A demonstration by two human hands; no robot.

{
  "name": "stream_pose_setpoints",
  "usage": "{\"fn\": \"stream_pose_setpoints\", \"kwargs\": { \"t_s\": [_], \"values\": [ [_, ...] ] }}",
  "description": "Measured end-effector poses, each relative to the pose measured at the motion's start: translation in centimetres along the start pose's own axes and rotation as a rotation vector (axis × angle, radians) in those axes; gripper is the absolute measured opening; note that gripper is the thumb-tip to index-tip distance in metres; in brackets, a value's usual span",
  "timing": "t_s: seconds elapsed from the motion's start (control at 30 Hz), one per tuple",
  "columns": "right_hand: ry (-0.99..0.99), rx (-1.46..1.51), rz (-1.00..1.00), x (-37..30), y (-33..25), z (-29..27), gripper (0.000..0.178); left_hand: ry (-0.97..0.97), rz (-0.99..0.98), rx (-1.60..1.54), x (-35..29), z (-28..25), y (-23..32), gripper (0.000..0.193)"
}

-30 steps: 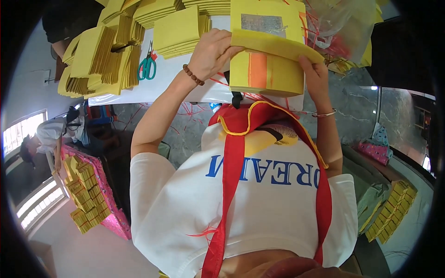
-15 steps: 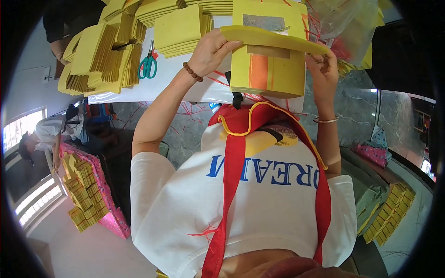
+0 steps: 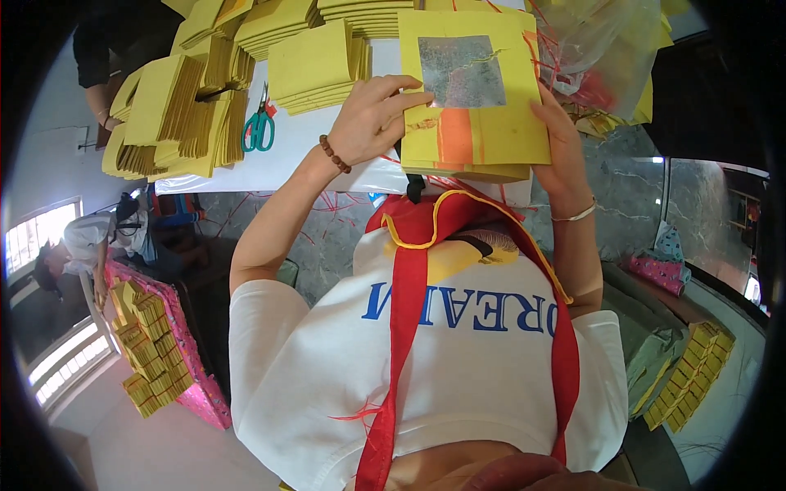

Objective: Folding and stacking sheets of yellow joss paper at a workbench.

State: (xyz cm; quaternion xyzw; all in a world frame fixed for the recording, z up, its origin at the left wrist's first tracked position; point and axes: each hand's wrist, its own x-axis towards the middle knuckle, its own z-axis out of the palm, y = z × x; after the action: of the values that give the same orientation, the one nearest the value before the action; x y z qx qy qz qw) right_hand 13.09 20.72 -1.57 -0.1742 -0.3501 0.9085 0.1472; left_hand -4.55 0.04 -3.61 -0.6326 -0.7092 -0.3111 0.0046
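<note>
In front of my chest at the table edge stands a thick stack of yellow joss paper [image 3: 508, 139]. Its top sheet bears a silver foil square [image 3: 463, 72] and an orange stripe below that. My left hand [image 3: 372, 119], fingers bent, holds the stack's left edge with fingertips over the top sheet by the foil. Along the right edge my right hand [image 3: 562, 139] is closed round the side, its thumb near the upper right edge; its other fingers are mostly hidden. Teal-handled scissors [image 3: 259, 127] lie on the table to the left.
Folded yellow paper bundles [image 3: 311, 65] cover the table's far left. A clear plastic bag [image 3: 606, 49] with red strings lies at the far right. Another person [image 3: 90, 237] is at a pink-covered surface at left with tied yellow bundles [image 3: 151, 344]. More bundles [image 3: 692, 376] stand at right.
The top paper, bent up with its near edge raised between my hands, now lies flat on the stack. Both hands have come lower, to the stack's sides.
</note>
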Motion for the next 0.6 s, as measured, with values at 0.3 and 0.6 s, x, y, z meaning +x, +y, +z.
{"fn": "stream_pose_setpoints", "kwargs": {
  "t_s": [0.3, 0.6],
  "values": [
    [0.145, -0.205, -0.049, -0.6, 0.9, 1.3, 0.048, 0.1, -0.2, -0.303, 2.9, -1.5, 0.5, 0.028],
    [0.033, -0.131, -0.077, -2.0, 2.1, 3.1, 0.058, -0.063, -0.572, -0.72, 7.9, 2.1, 4.5, 0.066]
  ]
}}
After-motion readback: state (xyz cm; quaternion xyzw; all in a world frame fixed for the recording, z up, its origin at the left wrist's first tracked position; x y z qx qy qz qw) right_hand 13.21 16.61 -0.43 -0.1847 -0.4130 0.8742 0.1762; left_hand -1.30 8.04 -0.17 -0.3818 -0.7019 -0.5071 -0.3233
